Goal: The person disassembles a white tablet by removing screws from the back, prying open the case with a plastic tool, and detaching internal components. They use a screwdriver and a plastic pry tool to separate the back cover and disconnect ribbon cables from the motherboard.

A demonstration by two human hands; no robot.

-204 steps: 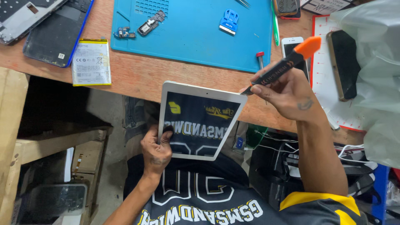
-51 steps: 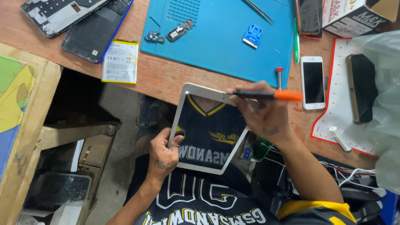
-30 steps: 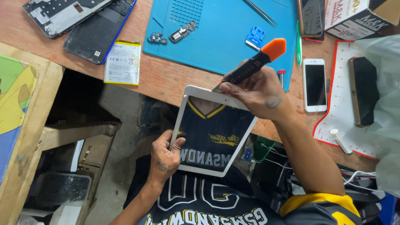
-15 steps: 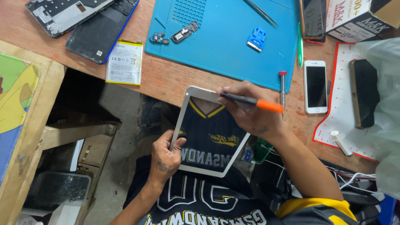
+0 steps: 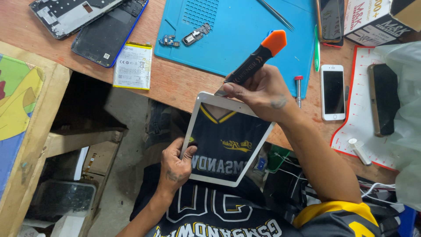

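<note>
My left hand (image 5: pixel 174 163) grips the lower left edge of a white-framed tablet (image 5: pixel 226 139), held above my lap with its dark screen mirroring my jersey. My right hand (image 5: pixel 263 93) holds a black pry tool with an orange end (image 5: pixel 256 59), its tip at the tablet's top edge near the left corner. The handle tilts up and to the right over the blue work mat (image 5: pixel 245 30).
On the wooden bench (image 5: pixel 175 81) lie a flat battery (image 5: pixel 132 66), an opened phone and back cover (image 5: pixel 94 24), small circuit parts (image 5: pixel 184 38), a red-handled screwdriver (image 5: pixel 299 90), a white phone (image 5: pixel 333 91), a dark phone (image 5: pixel 383 98), tweezers (image 5: pixel 276 13). A wooden frame (image 5: pixel 30 145) stands at left.
The pry tool's handle has swung from lying flat pointing right to tilting upward. Its tip has moved left along the tablet's top edge. My left hand keeps its hold.
</note>
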